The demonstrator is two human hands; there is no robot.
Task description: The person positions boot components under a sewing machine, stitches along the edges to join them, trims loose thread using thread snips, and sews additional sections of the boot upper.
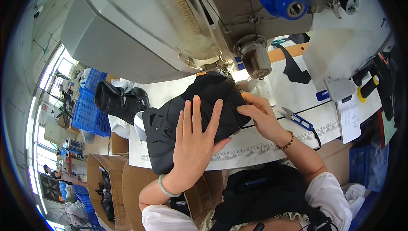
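Note:
My left hand (193,146) lies flat with fingers spread on a black boot upper (159,146), pressing it against the white table. At the upper's right edge, my right hand (264,118) pinches the black material between thumb and fingers. The far end of the upper sits under the head of a sewing machine (127,31), close to the lit needle area; the needle itself is hidden. Right of my right hand, thread snips (299,121) with blue handles rest on the table. A black boot (121,99) is at the left, beyond the upper.
A printed ruler strip (263,149) runs along the near table edge. Toward the right lie a black cut piece (294,70), a paper sheet (349,118) and a yellow-ended spool (368,88). Cardboard boxes (131,197) stand below left, blue crates (91,107) farther left.

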